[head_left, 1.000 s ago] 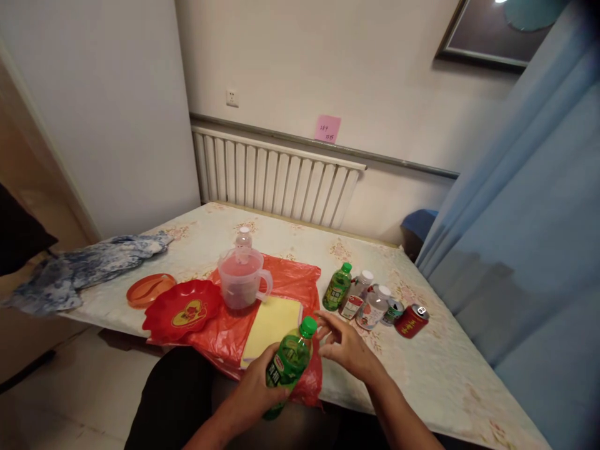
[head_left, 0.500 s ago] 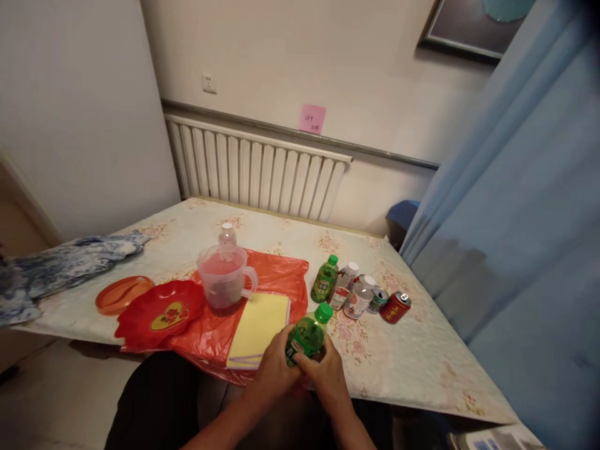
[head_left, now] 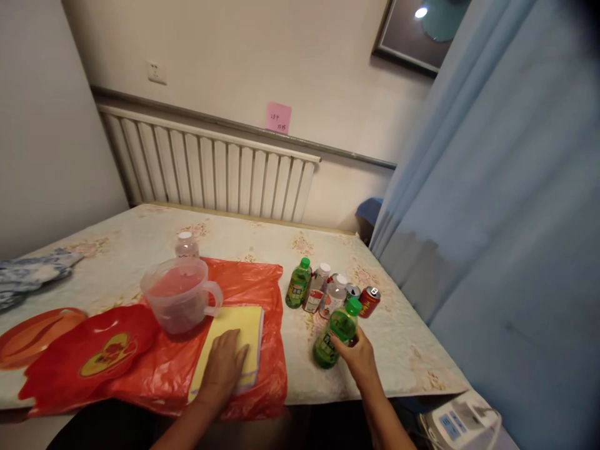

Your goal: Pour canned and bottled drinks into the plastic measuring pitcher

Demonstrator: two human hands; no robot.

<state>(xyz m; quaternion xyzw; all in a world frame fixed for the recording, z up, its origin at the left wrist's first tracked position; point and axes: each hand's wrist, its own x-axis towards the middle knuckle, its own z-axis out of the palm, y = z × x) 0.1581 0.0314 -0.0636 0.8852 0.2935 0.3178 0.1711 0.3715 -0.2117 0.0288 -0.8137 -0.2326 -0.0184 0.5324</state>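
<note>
**Bottle in our right hand, left hand flat on the yellow pad**

Bottle first: the green bottle (head_left: pixel 336 332) with the green cap is in our right hand (head_left: pixel 359 356), tilted a bit with the cap leaning up and to the right. Our fingers wrap its lower right side, so that hand is closed around it. Its base looks to be at or just on the table (head_left: pixel 140 234), on the flowery cloth near the front edge (hard to tell if it's fully set down).

Just behind it sits a little cluster of drinks: a smaller green bottle (head_left: pixel 298 284), two clear bottles with white caps (head_left: pixel 328 292), a greenish can (head_left: pixel 353 291) and a red can (head_left: pixel 369 301), all packed side by side. The red can is the one nearest our bottle's cap.

Our left hand (head_left: pixel 222 369) lies flat, fingers spread, on the yellow pad (head_left: pixel 239 325), not gripping anything, just pressing on top. The pad sits on a red plastic bag (head_left: pixel 253 284) spread over the table.

Left of the pad, touching it or nearly, is a clear measuring jug (head_left: pixel 177 301) with its handle facing right, and a clear bottle (head_left: pixel 186 245) stands right behind it. Further left we've got a red heart-shaped dish (head_left: pixel 89 353), an orange plate (head_left: pixel 32 328) and a blue patterned cloth (head_left: pixel 28 278) at the far edge.
</note>
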